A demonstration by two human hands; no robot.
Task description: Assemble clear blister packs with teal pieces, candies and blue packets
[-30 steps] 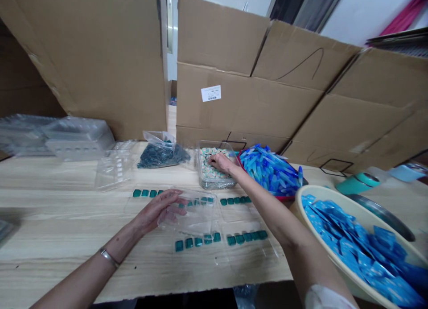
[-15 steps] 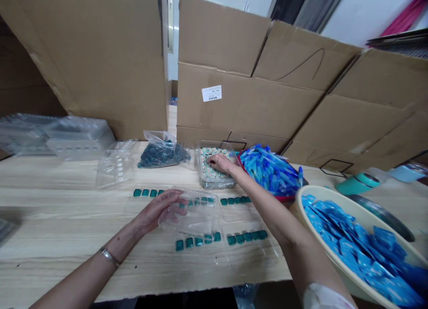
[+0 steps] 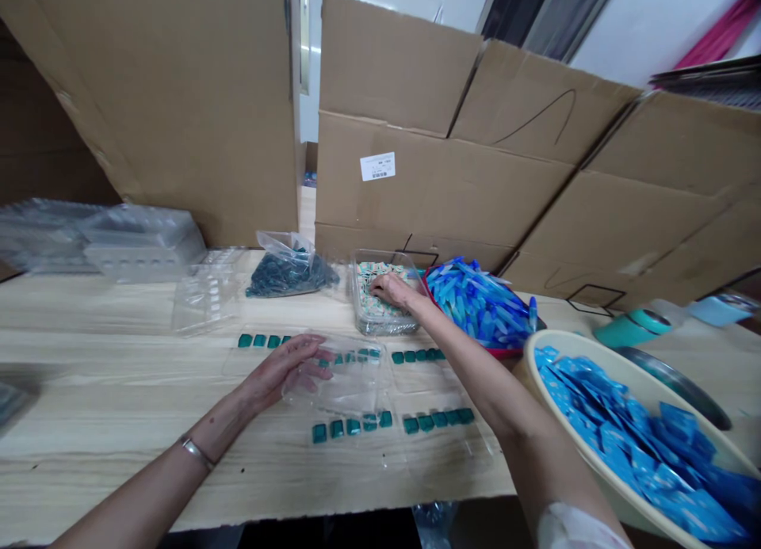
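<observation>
My left hand rests on a clear plastic blister tray in the middle of the table, fingers curled over its left edge. Rows of small teal squares sit in the clear trays around it. My right hand reaches into a clear container of small pale multicoloured pieces, its fingers bent down among them; what they pinch is hidden.
A red tray of blue packets stands right of the container. A cream basin with blue packets fills the near right. A bag of dark pieces and stacked clear trays lie at the back left. Cardboard boxes wall the back.
Almost nothing has moved. My right hand has shifted slightly inside the container and the view has drifted a little.
</observation>
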